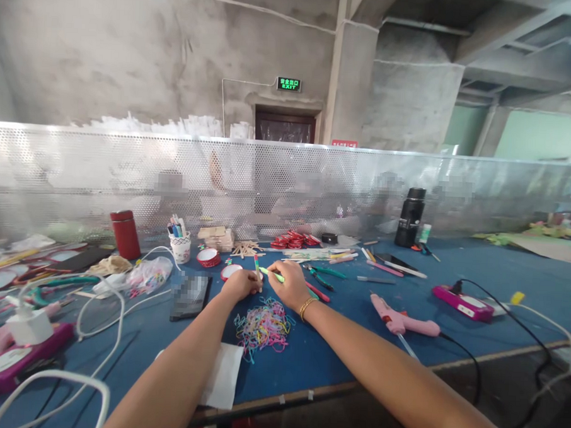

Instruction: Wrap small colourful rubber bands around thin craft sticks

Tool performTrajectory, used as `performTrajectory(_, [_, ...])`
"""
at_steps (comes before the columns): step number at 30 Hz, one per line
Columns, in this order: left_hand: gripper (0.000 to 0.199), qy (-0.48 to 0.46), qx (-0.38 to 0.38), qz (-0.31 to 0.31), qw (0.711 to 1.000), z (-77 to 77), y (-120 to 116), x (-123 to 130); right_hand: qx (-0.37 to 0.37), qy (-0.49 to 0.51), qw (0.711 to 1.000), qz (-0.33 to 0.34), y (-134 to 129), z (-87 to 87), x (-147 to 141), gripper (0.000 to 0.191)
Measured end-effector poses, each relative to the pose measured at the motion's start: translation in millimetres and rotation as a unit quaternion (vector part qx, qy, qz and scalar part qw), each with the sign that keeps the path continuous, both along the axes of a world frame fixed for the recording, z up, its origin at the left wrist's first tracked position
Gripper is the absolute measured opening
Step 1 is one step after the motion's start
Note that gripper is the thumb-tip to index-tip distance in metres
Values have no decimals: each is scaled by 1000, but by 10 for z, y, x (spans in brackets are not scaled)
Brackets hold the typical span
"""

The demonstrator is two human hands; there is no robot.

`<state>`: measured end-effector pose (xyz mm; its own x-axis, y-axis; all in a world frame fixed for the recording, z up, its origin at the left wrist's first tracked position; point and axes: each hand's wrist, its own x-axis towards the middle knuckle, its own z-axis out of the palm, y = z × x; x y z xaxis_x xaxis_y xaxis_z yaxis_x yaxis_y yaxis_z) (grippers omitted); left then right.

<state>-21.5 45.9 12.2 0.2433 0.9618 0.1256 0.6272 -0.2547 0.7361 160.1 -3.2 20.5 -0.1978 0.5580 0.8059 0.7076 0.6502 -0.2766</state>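
My left hand (pixel 241 285) pinches a thin wooden craft stick (pixel 257 263) upright; its upper part has red and green marks. Closed around a light green marker (pixel 278 277) is my right hand (pixel 290 285), with a gold-coloured bracelet at the wrist. The marker points left at the stick; whether its tip touches cannot be made out. Just below both hands lies a tangled pile of pastel string loops (pixel 264 328). A round white piece with a red rim (pixel 230 272) sits just behind my left hand.
Pliers (pixel 327 276) and a pink glue gun (pixel 401 319) lie to the right, with a black bottle (pixel 411 218) behind. On the left are a phone (pixel 191 298), a pen cup (pixel 180 246), a red flask (pixel 125 234) and white cables. A perforated metal screen (pixel 287 182) borders the back.
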Motion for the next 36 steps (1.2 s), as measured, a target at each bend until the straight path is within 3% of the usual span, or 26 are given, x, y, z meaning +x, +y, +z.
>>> performTrajectory(27, [12,16,-20,18,1000,122,-118,40,6,-5,1000,6,7,-9,-9,6])
performTrajectory(36, [10,9,2,6,1000,75,-75,28,1,-1,1000,-1,-3,-5,10,6])
